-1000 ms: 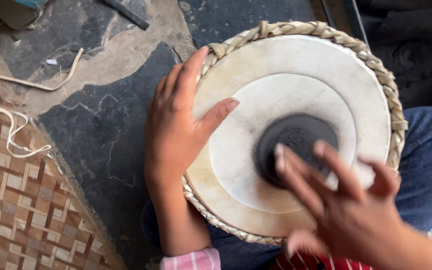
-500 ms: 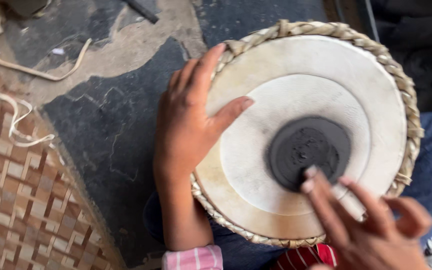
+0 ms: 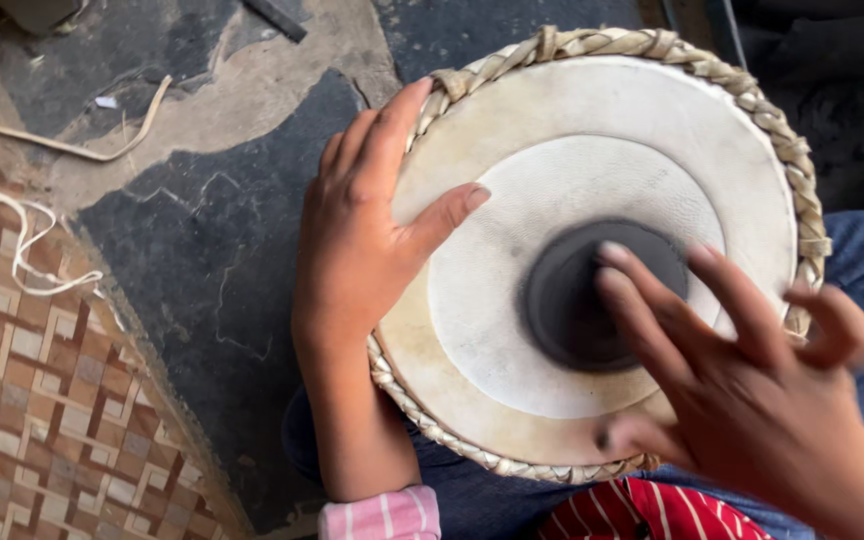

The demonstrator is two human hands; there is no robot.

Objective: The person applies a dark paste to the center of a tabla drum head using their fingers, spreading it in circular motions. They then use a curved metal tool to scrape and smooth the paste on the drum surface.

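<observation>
My left hand (image 3: 367, 245) spread, gripping drum (image 3: 512, 420) rim; my right hand (image 3: 742, 390) spread, fingertips (image 3: 614, 255) over drum's black centre patch (image 3: 562, 300).

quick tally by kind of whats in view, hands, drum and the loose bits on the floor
hands: 2 (left hand, right hand)
drum: 1
pale strip: 1
white cord: 1
patterned mat: 1
total: 6
</observation>
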